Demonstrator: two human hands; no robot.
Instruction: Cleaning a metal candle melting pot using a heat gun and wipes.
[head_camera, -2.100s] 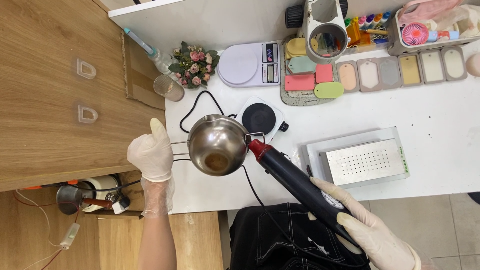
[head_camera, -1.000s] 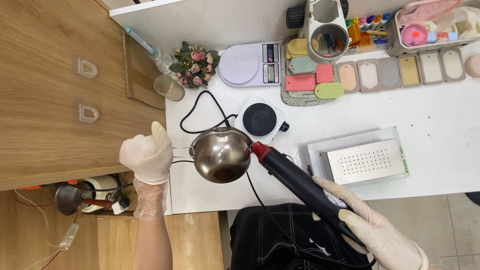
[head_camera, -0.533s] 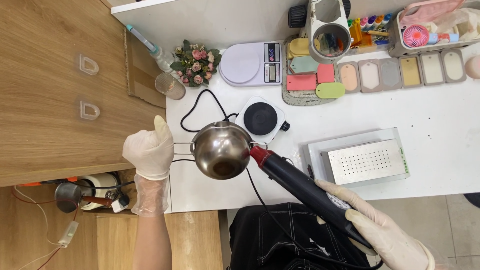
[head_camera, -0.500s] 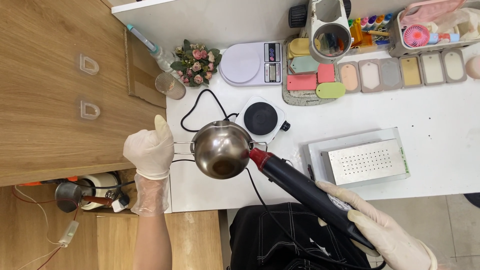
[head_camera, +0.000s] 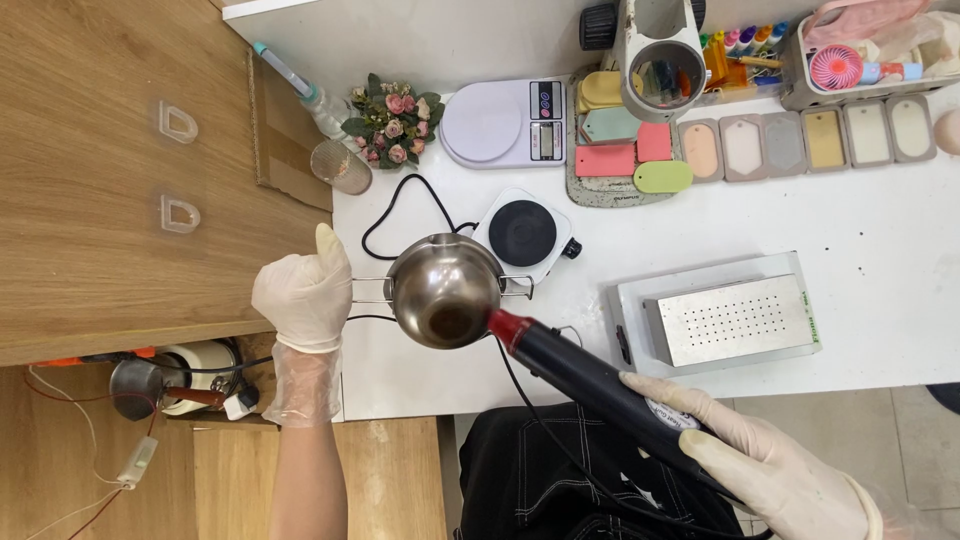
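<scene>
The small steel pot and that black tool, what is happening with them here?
A person in thin gloves holds a small steel pot by its wire handle with the left hand, above the white table beside a small hot plate. The right hand points a black heat gun at the pot's rim.

The left hand (head_camera: 302, 295), in a thin white glove, holds the wire handle of a small shiny metal pot (head_camera: 444, 290) above the white table (head_camera: 880, 260). The right hand (head_camera: 760, 455), gloved too, grips a black heat gun (head_camera: 590, 375), and its red tip sits right at the rim of the pot. Just behind the pot is a little round hot plate (head_camera: 523, 234), and farther back are a white kitchen scale (head_camera: 500, 122) and a small bunch of pink flowers (head_camera: 390, 118).
</scene>
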